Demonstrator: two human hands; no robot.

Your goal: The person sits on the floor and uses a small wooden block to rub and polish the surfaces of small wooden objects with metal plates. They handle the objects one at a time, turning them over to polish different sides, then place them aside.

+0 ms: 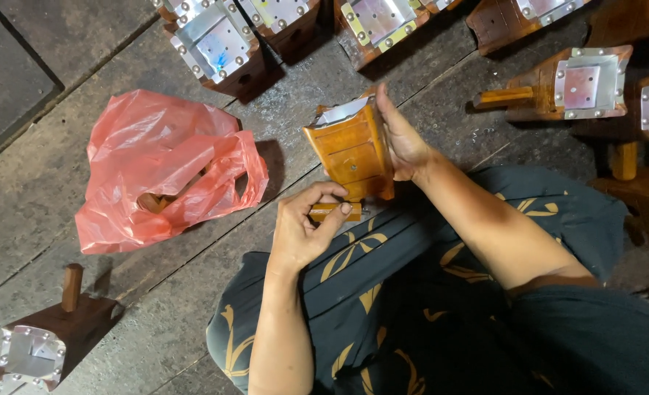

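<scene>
Centre frame, my right hand [403, 139] braces the upright wooden box [352, 153], long axis vertical, while left hand [306, 227] fingers [332, 196] pinch its peg handle [333, 212] just below.

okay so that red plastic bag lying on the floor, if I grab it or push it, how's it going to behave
The red plastic bag would probably be floppy: it lies crumpled and creased on the stone floor. It looks thin, so likely light, though brownish pieces showing through could add some weight. Pushed, it would likely bunch up rather than slide.
</scene>
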